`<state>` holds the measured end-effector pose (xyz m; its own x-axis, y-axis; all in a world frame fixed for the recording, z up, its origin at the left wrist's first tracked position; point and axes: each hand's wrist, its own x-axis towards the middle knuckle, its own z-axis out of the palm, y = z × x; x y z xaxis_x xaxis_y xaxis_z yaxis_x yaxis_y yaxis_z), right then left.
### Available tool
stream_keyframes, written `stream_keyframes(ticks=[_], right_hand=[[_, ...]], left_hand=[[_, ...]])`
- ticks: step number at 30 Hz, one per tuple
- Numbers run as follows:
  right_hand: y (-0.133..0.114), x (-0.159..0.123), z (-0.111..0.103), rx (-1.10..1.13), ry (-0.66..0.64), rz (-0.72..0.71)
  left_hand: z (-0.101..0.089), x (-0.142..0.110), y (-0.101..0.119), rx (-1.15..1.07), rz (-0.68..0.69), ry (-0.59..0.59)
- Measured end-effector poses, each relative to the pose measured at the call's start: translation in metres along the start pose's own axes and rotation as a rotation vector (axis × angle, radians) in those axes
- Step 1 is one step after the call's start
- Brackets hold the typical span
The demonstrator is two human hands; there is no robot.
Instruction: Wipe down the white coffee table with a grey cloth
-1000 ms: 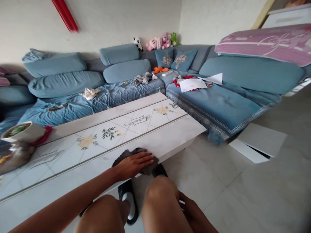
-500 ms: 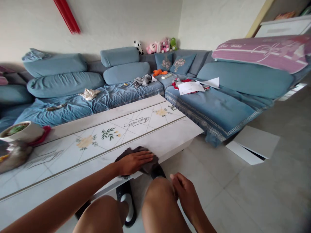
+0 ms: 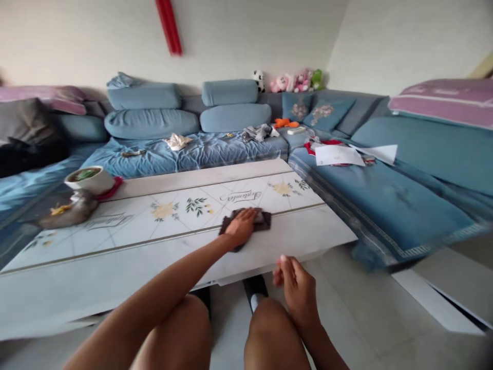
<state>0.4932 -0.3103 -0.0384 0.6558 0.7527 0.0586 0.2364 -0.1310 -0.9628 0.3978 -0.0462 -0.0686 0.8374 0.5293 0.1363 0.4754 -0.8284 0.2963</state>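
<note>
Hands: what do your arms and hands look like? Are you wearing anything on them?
They are bare: no sleeves on the arms, no gloves on the left hand or right hand, and no watch or bracelet on either wrist.

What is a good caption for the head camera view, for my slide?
Left hand presses a dark cloth onto a white patterned table, right hand held near its edge.

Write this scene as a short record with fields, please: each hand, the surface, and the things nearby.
Left hand: flat on a dark brown cloth
Right hand: empty, in the air just beyond the table's near edge
Surface: white floral-patterned coffee table
Nearby: white bowl on the table; blue sofa with papers
</note>
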Motion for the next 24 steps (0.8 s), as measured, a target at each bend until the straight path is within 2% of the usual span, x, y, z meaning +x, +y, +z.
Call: stream_keyframes(ticks=[2, 3, 4, 6, 7, 9, 11, 12, 14, 16, 19, 21, 22, 24], right_hand=[[-0.001, 0.029, 0.020, -0.090, 0.064, -0.245], [0.002, 0.044, 0.032, -0.142, 0.088, -0.347], [0.006, 0.059, 0.044, -0.205, 0.113, -0.413], [0.016, 0.086, 0.069, -0.384, 0.153, -0.416], [0.020, 0.097, 0.081, -0.495, 0.165, -0.370], [0.025, 0.112, 0.107, -0.710, 0.160, -0.262], [0.022, 0.118, 0.136, -0.843, 0.083, -0.243], [0.017, 0.118, 0.153, -0.865, 0.013, -0.282], [0.001, 0.110, 0.190, -0.833, -0.191, -0.432], [-0.018, 0.093, 0.228, -0.744, -0.455, -0.596], [-0.034, 0.064, 0.266, -0.611, -0.778, -0.773], [-0.026, 0.058, 0.266, -0.557, -0.870, -0.860], [-0.016, 0.061, 0.256, -0.544, -0.866, -0.887], [0.010, 0.086, 0.220, -0.558, -0.767, -0.881]], left_hand=[[0.004, 0.029, 0.031, -0.061, 0.032, -0.050], [0.004, 0.035, 0.041, -0.115, 0.058, -0.071], [0.003, 0.036, 0.046, -0.189, 0.093, -0.082], [-0.003, 0.020, 0.038, -0.358, 0.155, -0.051], [-0.009, 0.003, 0.025, -0.429, 0.159, -0.003], [-0.026, -0.043, -0.022, -0.483, 0.060, 0.126], [-0.049, -0.104, -0.084, -0.399, -0.168, 0.234], [-0.063, -0.137, -0.118, -0.317, -0.311, 0.270], [-0.091, -0.200, -0.181, -0.108, -0.595, 0.292], [-0.118, -0.252, -0.230, 0.059, -0.799, 0.287], [-0.144, -0.294, -0.275, 0.203, -0.933, 0.253], [-0.148, -0.302, -0.292, 0.257, -0.963, 0.216], [-0.146, -0.303, -0.298, 0.267, -0.970, 0.205], [-0.137, -0.302, -0.308, 0.256, -0.975, 0.212]])
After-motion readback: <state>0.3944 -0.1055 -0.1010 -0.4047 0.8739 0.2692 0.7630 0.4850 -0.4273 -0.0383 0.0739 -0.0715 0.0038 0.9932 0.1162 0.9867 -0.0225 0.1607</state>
